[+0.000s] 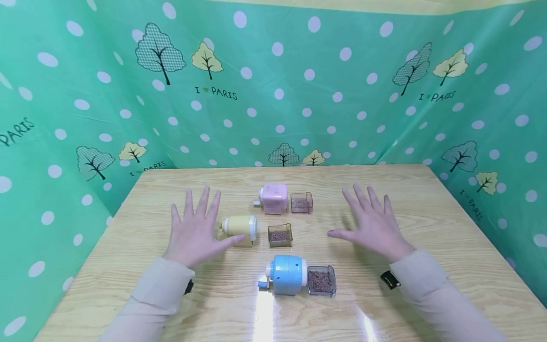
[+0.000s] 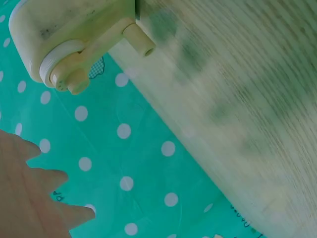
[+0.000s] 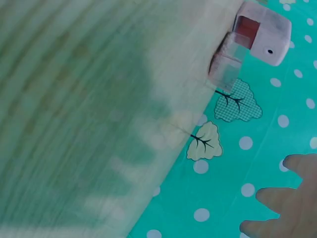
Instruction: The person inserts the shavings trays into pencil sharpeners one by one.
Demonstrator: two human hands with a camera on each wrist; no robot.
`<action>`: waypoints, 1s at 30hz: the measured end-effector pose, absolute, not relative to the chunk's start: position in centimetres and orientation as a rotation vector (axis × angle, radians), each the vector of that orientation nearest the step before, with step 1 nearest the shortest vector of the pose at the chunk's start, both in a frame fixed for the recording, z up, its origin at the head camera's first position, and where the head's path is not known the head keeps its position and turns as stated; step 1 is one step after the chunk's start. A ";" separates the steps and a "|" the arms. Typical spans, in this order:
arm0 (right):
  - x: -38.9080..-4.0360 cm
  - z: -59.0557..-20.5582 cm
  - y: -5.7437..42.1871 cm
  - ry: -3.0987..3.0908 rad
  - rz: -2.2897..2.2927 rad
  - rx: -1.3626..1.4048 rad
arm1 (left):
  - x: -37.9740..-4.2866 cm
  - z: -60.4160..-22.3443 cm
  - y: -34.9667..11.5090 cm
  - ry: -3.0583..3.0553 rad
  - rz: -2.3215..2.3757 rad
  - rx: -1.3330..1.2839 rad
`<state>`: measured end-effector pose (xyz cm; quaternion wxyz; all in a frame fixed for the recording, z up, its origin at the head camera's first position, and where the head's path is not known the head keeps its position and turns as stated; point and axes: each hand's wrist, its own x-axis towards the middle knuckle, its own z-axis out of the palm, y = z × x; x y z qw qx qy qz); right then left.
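Observation:
My left hand is spread above the table, its thumb overlapping the yellow pencil sharpener in the head view. That sharpener's crank shows large in the left wrist view. Fingers spread too, my right hand hovers over the right side and holds nothing. Between the hands stand a pink pencil sharpener at the back and a blue pencil sharpener in front. To the right of each lies a clear shavings drawer: the pink one's, the yellow one's and the blue one's, all with dark shavings inside.
The light wood table reflects bright light near its front. A green dotted cloth with printed trees hangs behind it and along both sides. A black strap shows beneath each sleeve cuff.

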<state>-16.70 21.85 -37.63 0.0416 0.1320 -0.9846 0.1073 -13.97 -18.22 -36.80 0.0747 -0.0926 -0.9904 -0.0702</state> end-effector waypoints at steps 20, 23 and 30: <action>-15.0 -39.1 21.3 -2.989 0.316 0.513 | -13.8 -36.6 -16.4 -2.963 -0.196 -0.421; -14.7 -39.2 21.2 -2.978 0.311 0.535 | -13.6 -36.5 -15.9 -2.949 -0.200 -0.451; -13.9 -39.7 21.0 -2.959 0.294 0.590 | -13.0 -36.0 -14.7 -2.921 -0.185 -0.522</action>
